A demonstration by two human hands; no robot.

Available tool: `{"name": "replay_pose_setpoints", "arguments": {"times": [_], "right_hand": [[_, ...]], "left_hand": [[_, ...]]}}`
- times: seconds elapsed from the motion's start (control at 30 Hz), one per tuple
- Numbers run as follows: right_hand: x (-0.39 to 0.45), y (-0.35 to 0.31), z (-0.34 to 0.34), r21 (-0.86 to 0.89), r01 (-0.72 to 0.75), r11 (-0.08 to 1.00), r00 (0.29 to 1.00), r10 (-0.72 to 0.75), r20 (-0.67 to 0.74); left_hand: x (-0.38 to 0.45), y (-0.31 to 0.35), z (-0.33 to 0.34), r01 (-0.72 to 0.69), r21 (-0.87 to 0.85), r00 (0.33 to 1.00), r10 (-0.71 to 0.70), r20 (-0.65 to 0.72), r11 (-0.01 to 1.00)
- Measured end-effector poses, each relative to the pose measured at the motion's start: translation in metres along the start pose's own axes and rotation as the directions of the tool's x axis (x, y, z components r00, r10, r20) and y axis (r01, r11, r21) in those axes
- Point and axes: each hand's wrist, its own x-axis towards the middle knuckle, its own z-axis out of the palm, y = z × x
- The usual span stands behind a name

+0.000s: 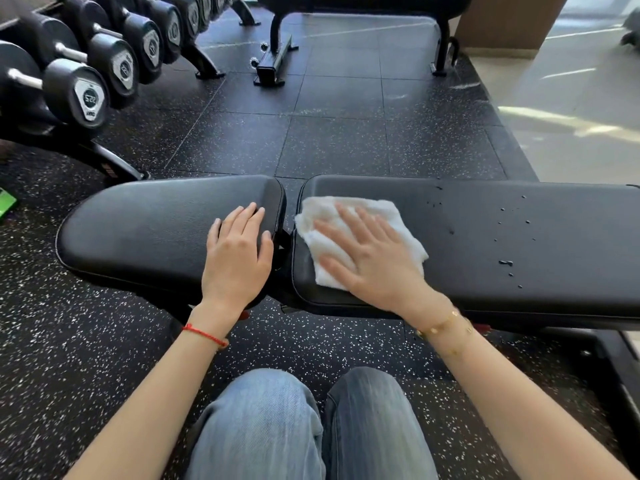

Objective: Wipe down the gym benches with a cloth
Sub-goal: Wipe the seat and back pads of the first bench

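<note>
Bench worktop (519, 237): black two-pad gym bench set across the view on the speckled floor (329, 133); a long back pad (536, 271) on the right and a shorter seat pad (145, 233) on the left, parted by a narrow gap (290, 216).
Second bench (277, 39): stands well apart at the far side, only its frame and feet in view; judged not yet reached.
Dumbbell rack (90, 91): upper left, near the seat pad's far end but not touching it.
Right hand (374, 258): flat and fully spread, palm down on the cloth, pressing rather than gripping it.
Left hand (239, 254): flat and open on the seat pad beside the gap, holding nothing, judged to be bracing.
Cloth (356, 237): white, folded, lying on the back pad's left end just beside the gap.
Droplets (505, 263): scattered liquid on the back pad, to the right of the cloth and apart from it.
Risk, slip: an open palm has no grip, so the cloth may bunch or slide out on a fast stroke.
Risk, missed area: droplets near the far edge may be passed over by a narrow sweep.
Risk, gap: a cloth corner may catch or drop between the pads.
Risk, run-off: liquid pushed to the edge may drip onto the floor.
</note>
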Motion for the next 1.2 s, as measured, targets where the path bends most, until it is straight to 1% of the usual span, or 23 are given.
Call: {"name": "replay_pose_setpoints", "arguments": {"times": [0.07, 0.13, 0.2, 0.27, 0.33, 0.4, 0.53, 0.6, 0.67, 0.73, 0.8, 0.87, 0.9, 0.97, 1.1, 1.2], "right_hand": [[-0.017, 0.013, -0.003, 0.012, -0.016, 1.000, 1.000, 0.016, -0.014], [-0.014, 0.036, -0.007, 0.001, -0.116, 0.993, 0.993, 0.116, -0.021], [0.011, 0.061, -0.013, -0.017, -0.239, 0.971, 0.971, 0.239, -0.030], [0.048, 0.072, -0.016, -0.024, -0.309, 0.951, 0.951, 0.309, -0.025], [0.079, 0.062, -0.013, -0.008, -0.298, 0.955, 0.955, 0.297, -0.013], [0.091, 0.036, -0.006, -0.011, -0.229, 0.973, 0.973, 0.230, 0.012], [0.054, 0.005, 0.002, -0.035, -0.027, 0.999, 1.000, 0.027, -0.002], [0.025, 0.010, -0.001, 0.005, 0.021, 1.000, 1.000, -0.021, -0.002], [0.005, 0.027, -0.004, 0.008, -0.012, 1.000, 1.000, 0.012, 0.000], [0.005, 0.055, -0.009, -0.022, -0.127, 0.992, 0.992, 0.126, -0.023], [0.023, 0.082, -0.017, -0.032, -0.269, 0.963, 0.963, 0.268, -0.029], [0.042, 0.092, -0.021, -0.012, -0.351, 0.936, 0.936, 0.351, -0.012], [0.046, 0.090, -0.020, -0.010, -0.361, 0.933, 0.933, 0.361, -0.006], [0.039, 0.077, -0.014, -0.017, -0.329, 0.944, 0.944, 0.329, 0.003], [-0.024, 0.052, -0.009, -0.001, -0.167, 0.986, 0.986, 0.167, -0.009], [-0.056, 0.060, -0.013, 0.022, -0.149, 0.989, 0.989, 0.149, -0.011]], "left_hand": [[0.000, 0.000, 0.000, -0.003, 0.000, 1.000, 0.003, -0.007, 1.000], [0.000, 0.000, 0.000, -0.002, -0.006, 1.000, 0.002, -0.011, 1.000], [0.000, 0.000, 0.000, 0.001, -0.008, 1.000, -0.001, -0.015, 1.000], [0.000, 0.001, 0.001, 0.007, -0.006, 1.000, -0.007, -0.021, 1.000], [0.000, 0.001, 0.002, 0.014, -0.009, 1.000, -0.015, -0.019, 1.000], [-0.001, 0.001, 0.002, 0.019, -0.006, 1.000, -0.019, -0.013, 1.000], [0.000, 0.004, 0.001, 0.011, 0.011, 1.000, -0.011, 0.004, 1.000], [-0.001, 0.007, -0.001, -0.010, 0.010, 1.000, 0.010, 0.006, 1.000], [-0.003, 0.013, -0.003, -0.032, -0.027, 0.999, 0.032, 0.005, 0.999], [-0.004, 0.024, -0.003, -0.058, -0.067, 0.998, 0.060, 0.032, 0.996], [-0.005, 0.035, -0.002, -0.091, -0.086, 0.994, 0.096, 0.056, 0.992], [-0.003, 0.045, 0.000, -0.106, -0.114, 0.990, 0.115, 0.082, 0.988], [-0.002, 0.050, 0.002, -0.105, -0.129, 0.988, 0.118, 0.095, 0.986], [0.000, 0.057, 0.005, -0.102, -0.149, 0.985, 0.120, 0.121, 0.984], [0.001, 0.065, 0.009, -0.096, -0.170, 0.984, 0.120, 0.135, 0.981], [0.001, 0.064, 0.010, -0.109, -0.192, 0.984, 0.133, 0.115, 0.975]]}}
